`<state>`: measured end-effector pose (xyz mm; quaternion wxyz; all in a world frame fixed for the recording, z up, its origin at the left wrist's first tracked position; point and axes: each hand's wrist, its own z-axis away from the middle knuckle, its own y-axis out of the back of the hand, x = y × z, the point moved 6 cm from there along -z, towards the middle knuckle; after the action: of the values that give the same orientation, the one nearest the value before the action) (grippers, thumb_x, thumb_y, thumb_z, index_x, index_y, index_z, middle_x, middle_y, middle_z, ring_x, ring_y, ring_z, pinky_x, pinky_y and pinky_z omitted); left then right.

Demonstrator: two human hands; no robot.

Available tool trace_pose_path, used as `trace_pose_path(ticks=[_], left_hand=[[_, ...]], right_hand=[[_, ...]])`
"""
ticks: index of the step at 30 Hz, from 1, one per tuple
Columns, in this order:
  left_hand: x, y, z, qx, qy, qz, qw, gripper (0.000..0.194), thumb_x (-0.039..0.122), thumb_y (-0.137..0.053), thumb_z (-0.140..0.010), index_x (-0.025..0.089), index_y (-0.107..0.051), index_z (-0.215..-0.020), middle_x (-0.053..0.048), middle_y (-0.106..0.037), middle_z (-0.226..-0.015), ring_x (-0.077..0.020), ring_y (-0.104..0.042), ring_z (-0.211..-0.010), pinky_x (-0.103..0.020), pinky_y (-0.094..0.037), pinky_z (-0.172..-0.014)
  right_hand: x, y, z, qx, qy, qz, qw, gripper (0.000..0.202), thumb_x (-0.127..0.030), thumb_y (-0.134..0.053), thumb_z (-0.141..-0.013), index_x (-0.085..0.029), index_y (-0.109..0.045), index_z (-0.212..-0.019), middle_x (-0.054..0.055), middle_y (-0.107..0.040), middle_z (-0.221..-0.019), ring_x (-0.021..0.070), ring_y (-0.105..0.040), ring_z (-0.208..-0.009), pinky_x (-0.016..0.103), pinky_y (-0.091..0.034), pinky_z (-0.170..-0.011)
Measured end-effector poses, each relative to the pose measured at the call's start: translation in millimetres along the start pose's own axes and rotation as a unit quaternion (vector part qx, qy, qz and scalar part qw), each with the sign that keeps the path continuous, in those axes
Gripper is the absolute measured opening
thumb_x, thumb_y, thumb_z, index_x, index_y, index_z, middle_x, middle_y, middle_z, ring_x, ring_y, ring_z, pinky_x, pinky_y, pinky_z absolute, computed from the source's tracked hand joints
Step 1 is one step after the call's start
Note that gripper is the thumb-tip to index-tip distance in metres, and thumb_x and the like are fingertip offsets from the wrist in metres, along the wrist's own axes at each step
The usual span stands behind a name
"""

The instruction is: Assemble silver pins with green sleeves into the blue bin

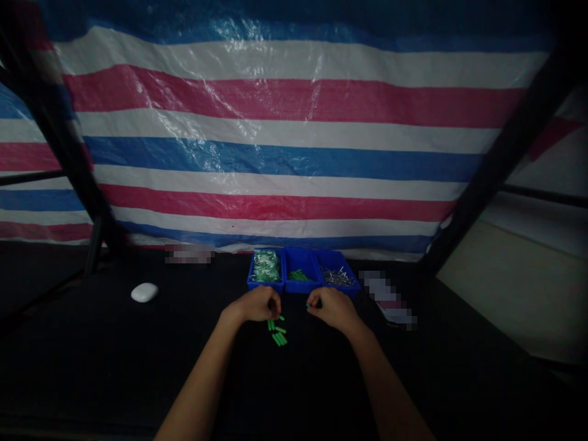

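Observation:
Several green plastic wall plugs [279, 338] lie loose on the black table. My left hand [261, 302] is just above and behind them, fingers curled down and closed; what is between its fingertips is hidden. To the right, my right hand [333, 306] is closed in a pinch in front of the blue bins. A tiny greenish bit shows at its fingertips, too small to name. The middle blue bin [301, 260] holds more green plugs. In the right bin are many metal screws [337, 277]. Clear plastic bags with green contents [266, 266] fill the left bin.
A white rounded object [144, 292] sits on the table at left. A blurred-out flat item [388, 300] lies right of the bins, and another [190, 253] at the back left. Dark frame posts [496, 165] flank a striped tarp [275, 141] behind the table.

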<state>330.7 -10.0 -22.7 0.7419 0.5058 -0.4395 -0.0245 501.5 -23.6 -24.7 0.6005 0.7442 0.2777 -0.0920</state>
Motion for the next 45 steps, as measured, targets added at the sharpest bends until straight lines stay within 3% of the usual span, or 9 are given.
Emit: trace_pose_path(ticks=[4,8,10,15,18,23,30,36,45], left_hand=[[2.8,0.2,0.1,-0.006,-0.005,0.002,1.0,0.014,0.013,-0.057,-0.061,0.014,-0.066,-0.072,-0.003,-0.063,-0.063,-0.01,-0.054,-0.054,-0.018,-0.037,-0.049],[6.0,1.5,1.7,-0.007,0.009,0.009,1.0,0.014,0.014,-0.057,-0.061,0.013,-0.066,-0.072,-0.003,-0.063,-0.064,-0.0098,-0.054,-0.053,-0.018,-0.038,-0.049],[7.1,1.7,2.0,-0.007,0.007,0.011,1.0,0.014,0.013,-0.057,-0.062,0.013,-0.066,-0.073,-0.003,-0.063,-0.064,-0.0097,-0.054,-0.054,-0.018,-0.038,-0.049],[4.9,0.3,1.0,-0.013,-0.004,0.006,1.0,0.013,0.014,-0.057,-0.063,0.013,-0.065,-0.072,-0.004,-0.064,-0.066,-0.0101,-0.055,-0.055,-0.019,-0.038,-0.05],[4.2,-0.6,0.2,-0.015,-0.009,0.014,1.0,0.013,0.015,-0.058,-0.063,0.012,-0.065,-0.074,-0.004,-0.064,-0.068,-0.0106,-0.055,-0.057,-0.019,-0.038,-0.051],[16.3,5.5,-1.6,0.036,-0.044,0.09,0.994,0.015,0.024,-0.059,-0.067,0.012,-0.063,-0.076,-0.003,-0.062,-0.069,-0.0092,-0.053,-0.057,-0.019,-0.038,-0.051],[25.3,13.8,-12.4,0.164,-0.028,0.264,0.95,0.034,0.042,-0.057,-0.069,0.012,-0.058,-0.085,0.0,-0.053,-0.064,-0.0073,-0.048,-0.052,-0.015,-0.036,-0.04],[18.1,2.7,-20.7,0.168,-0.005,0.382,0.909,0.036,0.04,-0.062,-0.066,0.01,-0.058,-0.086,-0.002,-0.056,-0.071,-0.0062,-0.049,-0.054,-0.014,-0.038,-0.04],[13.0,-5.5,-23.3,0.161,0.015,0.431,0.888,0.035,0.035,-0.066,-0.063,0.011,-0.058,-0.087,-0.003,-0.057,-0.073,-0.0068,-0.052,-0.055,-0.014,-0.039,-0.041]], right_hand=[[-6.5,-1.0,-0.7,-0.015,0.02,-0.024,0.999,0.014,-0.015,-0.061,-0.061,-0.027,-0.065,-0.066,-0.004,-0.066,-0.065,0.0149,-0.06,-0.063,0.023,-0.036,-0.054],[-19.7,5.1,-3.2,-0.011,0.053,-0.095,0.994,0.014,-0.02,-0.058,-0.065,-0.026,-0.066,-0.073,-0.003,-0.065,-0.069,0.0129,-0.056,-0.057,0.022,-0.036,-0.051],[-23.7,11.9,-5.4,0.03,0.063,-0.112,0.991,0.012,-0.023,-0.057,-0.067,-0.024,-0.066,-0.075,-0.002,-0.064,-0.069,0.0123,-0.053,-0.052,0.023,-0.037,-0.05],[-14.3,30.7,-6.0,0.209,0.014,-0.064,0.976,0.016,-0.027,-0.05,-0.075,-0.023,-0.065,-0.078,0.001,-0.061,-0.071,0.0133,-0.052,-0.056,0.025,-0.038,-0.058],[-8.5,30.7,-5.9,0.234,-0.009,-0.05,0.971,0.018,-0.027,-0.049,-0.076,-0.023,-0.064,-0.083,0.002,-0.061,-0.076,0.0134,-0.052,-0.057,0.026,-0.038,-0.059],[-6.7,27.4,-7.6,0.236,0.001,-0.144,0.961,0.018,-0.029,-0.049,-0.076,-0.02,-0.064,-0.081,0.004,-0.062,-0.082,0.0121,-0.05,-0.054,0.027,-0.041,-0.06],[-17.7,3.9,-13.5,0.122,0.019,-0.364,0.923,0.024,-0.035,-0.054,-0.073,-0.016,-0.065,-0.082,0.004,-0.064,-0.072,0.0108,-0.048,-0.048,0.023,-0.037,-0.045],[-18.8,-2.1,-13.7,0.101,0.005,-0.45,0.887,0.025,-0.038,-0.057,-0.07,-0.016,-0.066,-0.08,0.003,-0.062,-0.068,0.0085,-0.044,-0.044,0.021,-0.034,-0.039],[-20.3,0.4,-12.7,0.111,0.026,-0.411,0.904,0.02,-0.033,-0.059,-0.069,-0.018,-0.067,-0.08,0.002,-0.059,-0.068,0.0083,-0.044,-0.046,0.021,-0.033,-0.041]])
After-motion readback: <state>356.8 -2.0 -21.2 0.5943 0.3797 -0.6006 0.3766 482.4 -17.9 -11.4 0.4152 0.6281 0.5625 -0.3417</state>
